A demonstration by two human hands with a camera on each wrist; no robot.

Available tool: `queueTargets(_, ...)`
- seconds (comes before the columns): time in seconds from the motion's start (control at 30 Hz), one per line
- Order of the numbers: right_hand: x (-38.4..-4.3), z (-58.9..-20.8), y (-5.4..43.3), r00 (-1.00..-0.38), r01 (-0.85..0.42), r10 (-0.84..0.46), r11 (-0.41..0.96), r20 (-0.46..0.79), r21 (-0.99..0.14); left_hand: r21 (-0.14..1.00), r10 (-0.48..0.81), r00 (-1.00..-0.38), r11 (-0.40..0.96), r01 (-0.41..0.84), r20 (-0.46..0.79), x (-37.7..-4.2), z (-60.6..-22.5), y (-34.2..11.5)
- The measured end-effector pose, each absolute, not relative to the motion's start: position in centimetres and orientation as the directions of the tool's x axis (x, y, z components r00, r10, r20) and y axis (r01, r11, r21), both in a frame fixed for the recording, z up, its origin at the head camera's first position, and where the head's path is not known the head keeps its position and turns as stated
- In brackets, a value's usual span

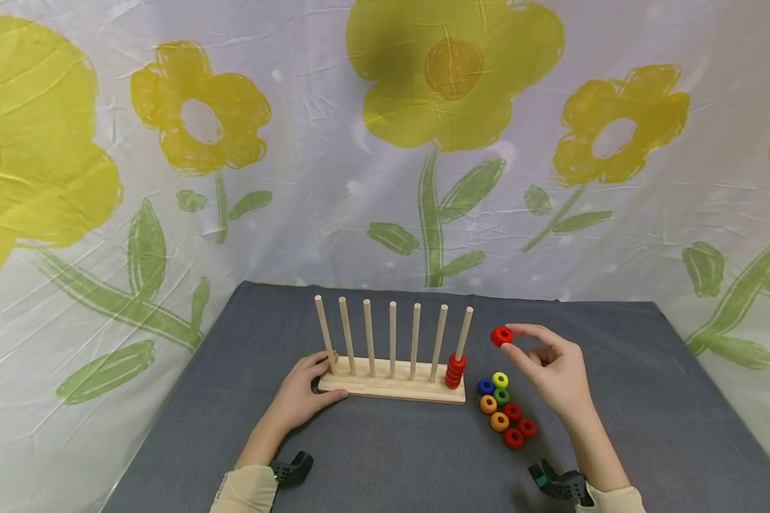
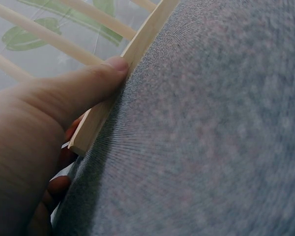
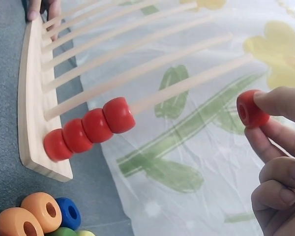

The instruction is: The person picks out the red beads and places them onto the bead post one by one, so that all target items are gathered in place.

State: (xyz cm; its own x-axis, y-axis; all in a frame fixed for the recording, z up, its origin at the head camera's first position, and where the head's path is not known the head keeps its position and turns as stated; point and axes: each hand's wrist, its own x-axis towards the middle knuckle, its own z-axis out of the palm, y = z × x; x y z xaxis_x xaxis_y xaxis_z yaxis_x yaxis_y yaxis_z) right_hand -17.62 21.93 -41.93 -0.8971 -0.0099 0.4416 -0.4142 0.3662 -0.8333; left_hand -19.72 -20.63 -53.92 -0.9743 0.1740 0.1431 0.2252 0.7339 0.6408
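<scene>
A wooden peg rack [image 1: 391,387] with several upright pegs stands on the table. My left hand [image 1: 300,392] holds its left end, thumb along the front edge and fingers round the far side; the left wrist view shows the thumb [image 2: 96,83] against the base. Several red beads [image 3: 90,129] are stacked at the bottom of the rightmost peg. Between thumb and fingertips, my right hand [image 1: 555,367] pinches another red bead [image 3: 251,109], held in the air to the right of that peg and apart from it. The other pegs carry no beads.
Right of the rack lies a group of loose beads: red ones [image 1: 513,437], orange ones [image 1: 488,405], a blue one [image 1: 485,386], a green one [image 1: 501,397] and a yellow one [image 1: 500,380]. Grey cloth [image 1: 385,456] covers the table. Behind it hangs a flowered curtain [image 1: 308,214].
</scene>
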Motion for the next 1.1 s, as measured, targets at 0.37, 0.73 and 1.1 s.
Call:
queueTargets(0.37, -17.70, -41.66, 21.75, -0.892, -0.425, -0.003, 0.346, 0.451, -0.837, 0.639, 0.171, -0.973, 0.733, 0.232, 0.157, -19.55, -53.92, -20.59)
queueTargets(0.73, -17.81, -41.71, 21.57, -0.889, -0.429, 0.004, 0.345, 0.458, -0.835, 0.646, 0.179, -0.973, 0.728, 0.229, 0.144, -19.66, -53.96, -20.66)
queueTargets(1.1, -17.93, -41.56, 21.45, -0.882, -0.445, 0.003, 0.327, 0.471, -0.834, 0.637, 0.173, -0.974, 0.737, 0.226, 0.145, -19.71, -54.04, -20.66)
